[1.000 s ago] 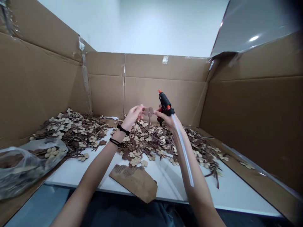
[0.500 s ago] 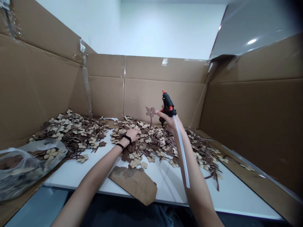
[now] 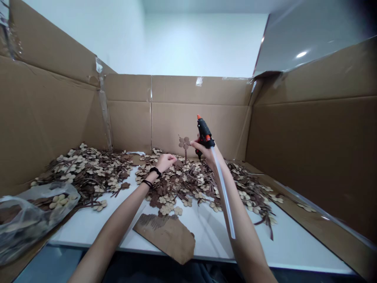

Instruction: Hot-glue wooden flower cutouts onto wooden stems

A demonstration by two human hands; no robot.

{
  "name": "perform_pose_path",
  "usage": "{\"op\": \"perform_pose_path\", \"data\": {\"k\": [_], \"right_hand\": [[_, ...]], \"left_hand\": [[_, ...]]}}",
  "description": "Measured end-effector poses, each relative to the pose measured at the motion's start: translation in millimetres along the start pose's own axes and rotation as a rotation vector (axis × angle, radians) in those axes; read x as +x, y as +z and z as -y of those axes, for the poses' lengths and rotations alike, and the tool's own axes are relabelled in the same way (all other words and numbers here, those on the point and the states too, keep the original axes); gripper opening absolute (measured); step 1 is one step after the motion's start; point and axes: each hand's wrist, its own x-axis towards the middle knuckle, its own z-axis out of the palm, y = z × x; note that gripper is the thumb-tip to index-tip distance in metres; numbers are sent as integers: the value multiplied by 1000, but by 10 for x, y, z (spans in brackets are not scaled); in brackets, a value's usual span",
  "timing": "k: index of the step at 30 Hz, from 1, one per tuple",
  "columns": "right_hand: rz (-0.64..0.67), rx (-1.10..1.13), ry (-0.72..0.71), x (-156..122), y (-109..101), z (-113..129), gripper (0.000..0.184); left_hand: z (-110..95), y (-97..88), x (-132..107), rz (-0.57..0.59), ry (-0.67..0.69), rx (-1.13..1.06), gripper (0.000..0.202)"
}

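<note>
My right hand (image 3: 203, 148) is raised above the table, closed round a black glue gun (image 3: 203, 130) with an orange tip pointing up and a clear glue stick (image 3: 223, 194) trailing along my forearm. The same hand's fingertips pinch a dark brown clover-shaped cutout (image 3: 184, 143) by its stem. My left hand (image 3: 165, 161) is down on the middle heap of clover cutouts (image 3: 194, 179), fingers curled on the pieces; what it grips is too small to name.
A second heap of light and dark cutouts (image 3: 88, 167) lies at the left. A clear plastic bag (image 3: 28, 214) with more pieces sits front left. A torn brown paper scrap (image 3: 167, 234) lies on the white table (image 3: 279, 243). Cardboard walls (image 3: 309, 145) enclose the work area.
My left hand let go of the dark clover cutout and dropped to the middle heap. My right hand stayed raised, still holding the glue gun and the cutout.
</note>
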Motion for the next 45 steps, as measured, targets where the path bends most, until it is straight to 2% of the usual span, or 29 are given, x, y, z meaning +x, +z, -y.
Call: {"op": "perform_pose_path", "data": {"k": [4, 7, 12, 17, 29, 36, 41, 45], "right_hand": [[-60, -4, -20, 79, -6, -147, 35], [-86, -9, -37, 121, 24, -258, 34], [-39, 4, -22, 95, 100, -294, 32], [-35, 75, 20, 44, 142, -226, 30], [-36, 142, 59, -10, 211, -144, 32], [13, 133, 11, -59, 257, -69, 32], [21, 150, -27, -62, 282, -91, 33], [4, 138, -36, -63, 277, -92, 29]], "left_hand": [[-328, -386, 44, -187, -50, -357, 36], [-583, -536, -38, -282, -35, -551, 34], [-884, -456, -177, -270, -5, -617, 31], [-1043, -333, -237, -279, -17, -621, 17], [-1051, -267, -254, -299, 6, -618, 8], [-1009, -266, -217, -393, 114, -573, 9], [-969, -284, -190, -400, 196, -465, 10], [-969, -321, -191, -381, 130, -543, 13]]}}
